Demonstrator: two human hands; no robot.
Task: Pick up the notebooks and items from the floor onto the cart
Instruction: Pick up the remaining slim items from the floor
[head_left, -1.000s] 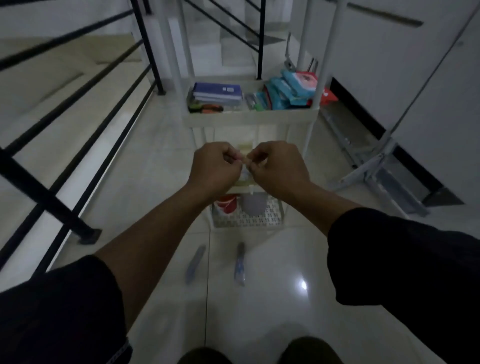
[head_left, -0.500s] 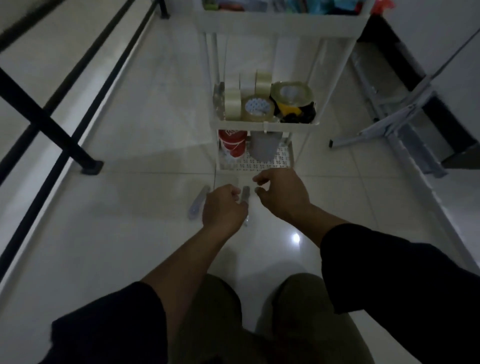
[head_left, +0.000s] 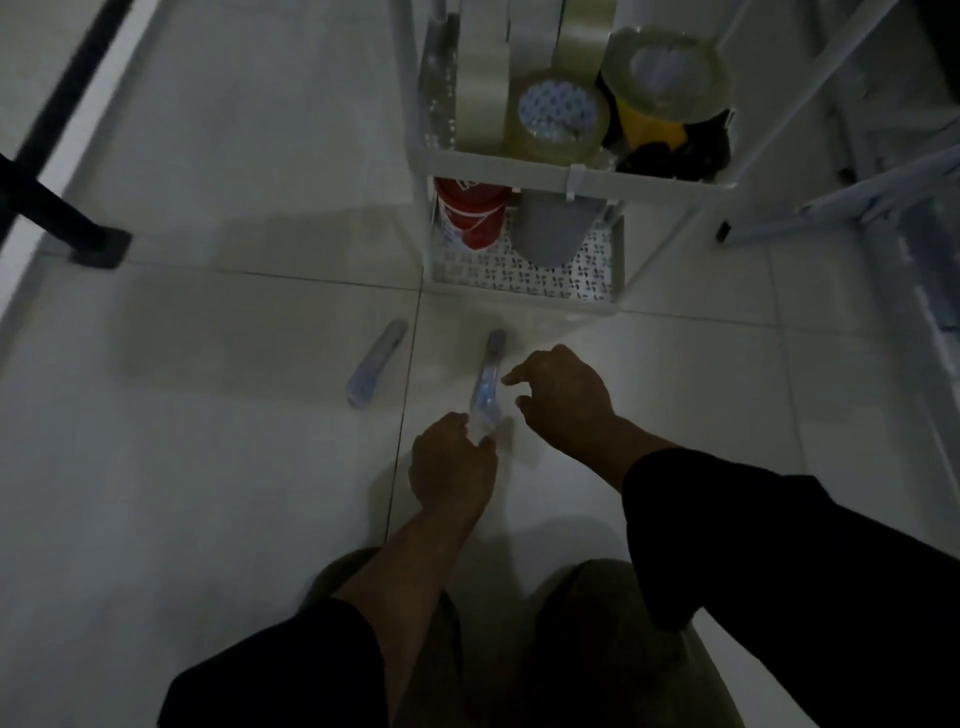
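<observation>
Two slim bluish packaged items lie on the pale tiled floor in front of the white cart (head_left: 566, 174). The right item (head_left: 491, 371) points toward the cart; my left hand (head_left: 452, 465) has its fingertips pinching its near end. My right hand (head_left: 563, 392) hovers just right of that item with fingers spread, holding nothing. The left item (head_left: 376, 361) lies apart, slanted, untouched. The cart's middle shelf carries several tape rolls (head_left: 561, 114). Its bottom shelf holds a red cup (head_left: 470, 213) and a grey cup (head_left: 553, 228).
A black railing post (head_left: 57, 213) with its foot stands on the floor at the left. White metal legs of a folded rack (head_left: 852, 208) reach in at the right. My knees fill the bottom of the view.
The view has dropped closer to the floor and both hands have lowered. My left hand now touches the near end of the right item; my right hand has opened beside it.
</observation>
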